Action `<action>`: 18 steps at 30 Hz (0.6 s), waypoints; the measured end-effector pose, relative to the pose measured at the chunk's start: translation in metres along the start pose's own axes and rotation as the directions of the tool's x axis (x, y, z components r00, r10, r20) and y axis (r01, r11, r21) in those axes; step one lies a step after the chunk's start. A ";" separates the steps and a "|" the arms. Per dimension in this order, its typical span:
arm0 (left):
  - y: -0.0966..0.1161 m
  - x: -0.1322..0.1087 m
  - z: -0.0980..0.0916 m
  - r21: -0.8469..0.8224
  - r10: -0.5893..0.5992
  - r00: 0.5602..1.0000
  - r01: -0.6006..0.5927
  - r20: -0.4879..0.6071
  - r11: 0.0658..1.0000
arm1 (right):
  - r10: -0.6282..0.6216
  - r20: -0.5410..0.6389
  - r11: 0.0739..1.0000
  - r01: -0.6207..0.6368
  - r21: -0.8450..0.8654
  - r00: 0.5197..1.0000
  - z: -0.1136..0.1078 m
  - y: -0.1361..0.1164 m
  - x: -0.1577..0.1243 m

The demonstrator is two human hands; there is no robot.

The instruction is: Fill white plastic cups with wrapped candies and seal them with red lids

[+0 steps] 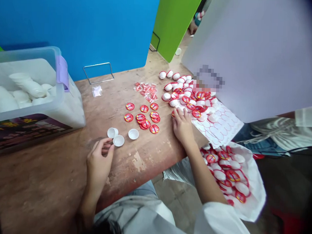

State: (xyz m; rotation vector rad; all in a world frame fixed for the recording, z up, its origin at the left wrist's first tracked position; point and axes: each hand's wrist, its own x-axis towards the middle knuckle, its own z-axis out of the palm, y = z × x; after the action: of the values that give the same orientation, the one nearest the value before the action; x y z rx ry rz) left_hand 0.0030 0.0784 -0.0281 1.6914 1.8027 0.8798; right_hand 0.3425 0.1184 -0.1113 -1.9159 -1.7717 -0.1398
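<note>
Head view: the left hand, loosely curled and empty, sits just beside two white plastic cups on the wooden table; the right hand lies flat, fingertips touching red-labelled white caps at far right.

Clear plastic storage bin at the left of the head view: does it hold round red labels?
No, the clear plastic storage bin holds white plastic cups.

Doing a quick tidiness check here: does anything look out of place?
A small white cup lies on the floor beside the green panel, away from the others on the wooden bench, so it looks dropped.
</note>
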 end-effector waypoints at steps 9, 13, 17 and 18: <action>0.009 0.030 0.018 0.348 0.010 0.993 -0.051 0.119 0.936 | -0.160 -0.151 0.981 0.174 0.086 0.976 -0.026 -0.054 0.034; 0.005 0.034 0.017 0.368 0.057 0.983 -0.118 0.174 0.922 | -0.226 -0.076 0.963 0.235 0.135 0.971 -0.010 -0.074 0.061; -0.005 0.032 0.006 0.441 0.233 0.964 -0.265 0.128 0.857 | -0.274 0.052 0.941 0.257 0.220 0.960 0.010 -0.098 0.099; -0.008 0.031 0.003 0.461 0.273 0.955 -0.296 0.117 0.837 | -0.292 0.098 0.933 0.260 0.249 0.952 0.016 -0.108 0.111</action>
State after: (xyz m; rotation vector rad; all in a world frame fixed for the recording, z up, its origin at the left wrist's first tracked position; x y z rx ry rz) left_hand -0.0028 0.1092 -0.0339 2.3165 1.8669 0.5198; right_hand 0.2508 0.2259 -0.0461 -1.5352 -2.0424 0.0977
